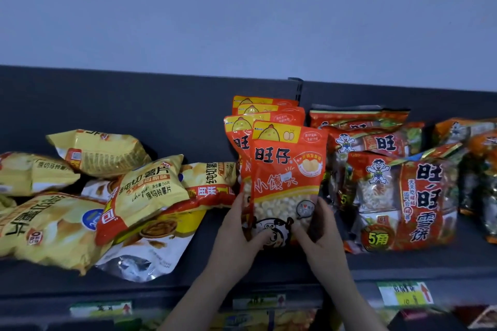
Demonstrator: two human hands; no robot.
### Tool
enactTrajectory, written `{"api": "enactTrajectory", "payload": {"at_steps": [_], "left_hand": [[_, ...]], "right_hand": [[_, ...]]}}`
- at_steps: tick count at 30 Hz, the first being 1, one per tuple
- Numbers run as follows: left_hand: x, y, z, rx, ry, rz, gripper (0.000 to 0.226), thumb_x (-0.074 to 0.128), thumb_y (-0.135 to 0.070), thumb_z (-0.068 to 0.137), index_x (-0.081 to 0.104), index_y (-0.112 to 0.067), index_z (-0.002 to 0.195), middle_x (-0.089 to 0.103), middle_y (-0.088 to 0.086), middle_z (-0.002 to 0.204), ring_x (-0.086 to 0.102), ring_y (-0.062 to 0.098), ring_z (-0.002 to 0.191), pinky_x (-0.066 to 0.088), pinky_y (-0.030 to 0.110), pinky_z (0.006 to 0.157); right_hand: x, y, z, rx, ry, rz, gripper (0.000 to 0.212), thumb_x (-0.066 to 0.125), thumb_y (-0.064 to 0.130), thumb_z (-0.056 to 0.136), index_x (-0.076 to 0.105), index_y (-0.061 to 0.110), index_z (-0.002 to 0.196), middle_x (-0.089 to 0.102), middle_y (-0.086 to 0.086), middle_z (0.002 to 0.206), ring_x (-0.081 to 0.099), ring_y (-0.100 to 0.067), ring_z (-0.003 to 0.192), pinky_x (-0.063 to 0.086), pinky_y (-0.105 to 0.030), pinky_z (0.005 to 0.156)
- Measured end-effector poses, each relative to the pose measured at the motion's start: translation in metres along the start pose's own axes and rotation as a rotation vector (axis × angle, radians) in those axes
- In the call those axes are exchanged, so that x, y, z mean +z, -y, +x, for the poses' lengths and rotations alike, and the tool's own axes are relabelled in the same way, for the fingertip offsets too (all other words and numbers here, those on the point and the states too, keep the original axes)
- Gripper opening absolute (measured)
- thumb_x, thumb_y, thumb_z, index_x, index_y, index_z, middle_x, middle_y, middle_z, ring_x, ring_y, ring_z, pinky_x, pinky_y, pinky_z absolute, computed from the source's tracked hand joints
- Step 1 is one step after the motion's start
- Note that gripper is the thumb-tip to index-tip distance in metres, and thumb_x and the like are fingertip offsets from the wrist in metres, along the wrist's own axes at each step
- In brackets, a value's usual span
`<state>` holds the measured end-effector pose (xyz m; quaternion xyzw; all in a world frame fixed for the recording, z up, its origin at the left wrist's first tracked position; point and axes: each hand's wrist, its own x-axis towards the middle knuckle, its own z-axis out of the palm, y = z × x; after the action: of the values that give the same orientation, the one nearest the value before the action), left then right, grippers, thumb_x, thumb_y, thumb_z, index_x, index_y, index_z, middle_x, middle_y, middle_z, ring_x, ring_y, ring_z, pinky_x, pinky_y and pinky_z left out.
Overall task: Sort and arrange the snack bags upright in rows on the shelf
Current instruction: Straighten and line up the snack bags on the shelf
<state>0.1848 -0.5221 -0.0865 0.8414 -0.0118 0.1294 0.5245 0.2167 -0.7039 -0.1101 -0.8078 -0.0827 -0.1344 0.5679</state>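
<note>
An orange snack bag (287, 169) with a clear window of small round biscuits stands upright at the front of a row of several matching orange bags (265, 110) in the shelf's middle. My left hand (236, 234) grips its lower left edge, thumb across the front. My right hand (322, 234) grips its lower right corner. Yellow chip bags (145, 191) lie in a loose heap on the left. Red rice-cracker multipacks (403, 201) stand in rows to the right.
The dark shelf (161, 121) has a back panel and a divider post (295, 87) behind the orange row. Price tags (403, 294) line the front rail. More packets show on the shelf below. A plain wall rises above.
</note>
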Motion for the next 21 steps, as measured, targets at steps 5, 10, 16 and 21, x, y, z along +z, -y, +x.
{"api": "enactTrajectory", "payload": {"at_steps": [5,10,16,21], "left_hand": [[-0.021,-0.015,-0.006,0.041,-0.119,-0.027,0.079,0.068,-0.042,0.088,0.023,-0.034,0.152,0.049,-0.020,0.130,0.047,-0.002,0.122,0.040,0.016,0.095],[-0.055,-0.031,-0.019,0.077,-0.196,-0.057,0.061,0.065,-0.034,0.091,0.038,-0.030,0.145,0.055,-0.023,0.122,0.053,-0.005,0.115,0.047,0.020,0.098],[-0.128,-0.031,-0.037,0.034,-0.397,-0.174,0.048,0.065,-0.026,0.090,0.049,-0.030,0.135,0.064,-0.017,0.117,0.059,-0.011,0.102,0.050,0.012,0.087],[-0.209,-0.008,-0.060,0.034,-0.635,-0.123,0.038,0.065,-0.025,0.091,0.058,-0.025,0.129,0.069,-0.013,0.104,0.063,-0.004,0.094,0.051,0.013,0.079]], "right_hand": [[0.005,0.037,-0.002,-0.200,-0.146,-0.225,0.070,0.065,0.027,0.091,0.028,0.026,0.150,0.025,0.008,0.152,0.029,-0.013,0.140,0.040,-0.030,0.105],[0.030,0.067,-0.006,-0.383,-0.238,-0.456,0.061,0.064,0.033,0.090,0.041,0.015,0.143,0.020,-0.002,0.157,0.009,-0.023,0.149,0.022,-0.058,0.116],[0.089,0.123,-0.010,-0.472,-0.083,-0.308,0.057,0.057,0.037,0.087,0.048,0.014,0.139,0.030,-0.004,0.154,0.014,-0.018,0.148,0.023,-0.051,0.118],[0.163,0.172,-0.021,-0.534,0.083,-0.221,0.057,0.052,0.045,0.087,0.051,0.016,0.136,0.033,-0.003,0.152,0.016,-0.014,0.146,0.022,-0.047,0.119]]}}
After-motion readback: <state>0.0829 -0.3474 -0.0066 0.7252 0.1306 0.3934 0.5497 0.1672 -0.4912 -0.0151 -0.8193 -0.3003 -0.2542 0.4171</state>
